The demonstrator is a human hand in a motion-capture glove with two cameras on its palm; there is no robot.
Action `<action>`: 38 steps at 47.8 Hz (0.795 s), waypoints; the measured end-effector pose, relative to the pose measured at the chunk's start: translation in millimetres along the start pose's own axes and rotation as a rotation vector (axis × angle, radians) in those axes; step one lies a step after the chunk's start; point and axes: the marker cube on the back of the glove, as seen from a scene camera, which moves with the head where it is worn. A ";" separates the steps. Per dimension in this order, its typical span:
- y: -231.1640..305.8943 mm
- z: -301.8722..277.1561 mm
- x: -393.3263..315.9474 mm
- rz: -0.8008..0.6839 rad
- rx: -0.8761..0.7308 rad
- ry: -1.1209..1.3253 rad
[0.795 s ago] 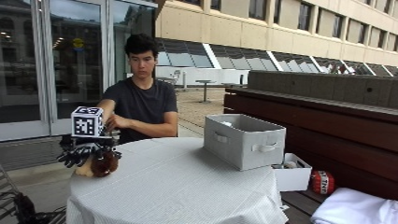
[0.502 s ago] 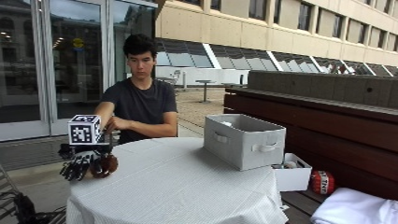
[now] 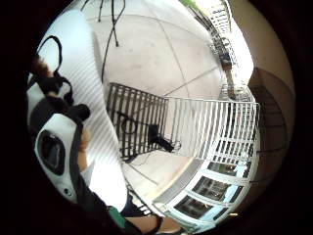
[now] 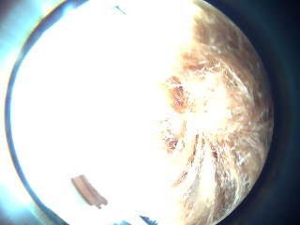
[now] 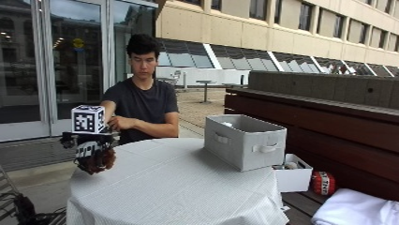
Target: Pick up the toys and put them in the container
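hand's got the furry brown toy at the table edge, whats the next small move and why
Probably carry it across toward the grey fabric container: the black-gloved right hand grips the brown furry toy at the white-clothed round table's edge, well apart from the container.

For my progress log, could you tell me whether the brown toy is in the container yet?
Not yet. The gloved right hand holds the brown furry toy above the table's edge, apart from the grey container.
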 end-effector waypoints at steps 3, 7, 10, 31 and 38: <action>-2.7 -10.8 -3.0 0.025 0.003 -0.053; -1.7 -28.9 -7.4 0.016 0.010 -0.072; 1.3 -51.5 -15.3 -0.012 0.011 -0.087; 7.5 -229.3 -148.0 -0.213 0.220 -0.084; 43.2 -278.4 -217.4 -0.190 0.143 -0.071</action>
